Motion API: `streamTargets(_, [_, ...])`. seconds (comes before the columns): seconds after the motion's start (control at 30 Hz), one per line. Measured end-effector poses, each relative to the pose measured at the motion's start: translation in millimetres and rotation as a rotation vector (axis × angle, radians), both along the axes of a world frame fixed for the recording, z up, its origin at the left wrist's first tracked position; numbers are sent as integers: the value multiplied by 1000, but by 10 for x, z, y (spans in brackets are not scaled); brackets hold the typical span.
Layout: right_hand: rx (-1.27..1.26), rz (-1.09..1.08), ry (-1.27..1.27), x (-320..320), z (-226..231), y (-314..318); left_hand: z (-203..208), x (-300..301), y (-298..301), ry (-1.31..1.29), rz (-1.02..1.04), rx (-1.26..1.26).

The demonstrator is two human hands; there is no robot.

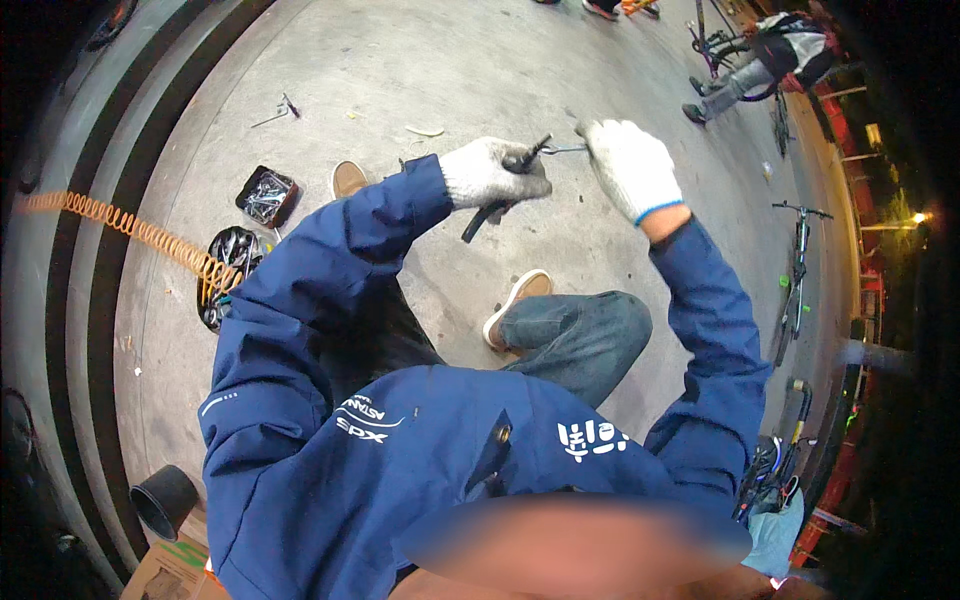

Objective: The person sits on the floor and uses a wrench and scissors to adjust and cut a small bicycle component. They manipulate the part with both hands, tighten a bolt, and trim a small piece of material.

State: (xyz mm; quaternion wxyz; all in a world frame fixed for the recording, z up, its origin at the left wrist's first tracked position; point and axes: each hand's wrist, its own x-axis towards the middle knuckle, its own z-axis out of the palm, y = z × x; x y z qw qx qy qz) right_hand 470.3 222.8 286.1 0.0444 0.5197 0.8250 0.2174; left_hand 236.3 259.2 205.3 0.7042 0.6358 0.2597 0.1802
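Both hands wear white knit gloves and are raised in front of me over the grey floor. My left hand (485,172) is closed around a dark, slim bicycle part (478,222); one end sticks out above the fingers and the other hangs below. The glove hides its middle, so its exact kind is unclear. To the right, my right hand (632,170) grips a thin metal tool (568,149), its fingers curled over the near end. The tool's far tip reaches the upper part of the dark piece. It looks like a hex key, though its tip is too small to confirm.
Left of my arm are a black tray rim (246,212) around small metal parts, a black tool bag (236,245) and an orange coiled hose (150,232). A black bucket (165,500) tilts beside a cardboard box (165,575). Another person (780,60) stands by bicycles at right.
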Motion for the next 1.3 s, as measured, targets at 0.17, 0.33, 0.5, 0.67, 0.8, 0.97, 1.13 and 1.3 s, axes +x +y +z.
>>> streamTargets(0.17, [-134,58,264,49,-49,409,-29,116,-128,47,-151,-28])
streamTargets(0.33, [-549,-57,1496,-52,-91,180,-121,116,-85,35,55,-53])
streamTargets(0.5, [-474,-230,1841,-85,-513,-62,-224,164,-66,-4,224,-39])
streamTargets(0.67, [-285,-179,1259,-257,-722,-125,-269,167,-98,168,289,305])
streamTargets(0.8, [-86,-3,1031,-271,-649,-92,-293,200,-91,192,226,216])
streamTargets(0.97, [-335,-84,1061,-155,-647,-175,-262,250,-183,242,210,220])
streamTargets(1.13, [-294,17,914,-144,-640,-210,-262,241,-141,242,154,183])
streamTargets(1.3, [-294,79,890,-133,-503,-271,-349,239,-111,252,140,170])
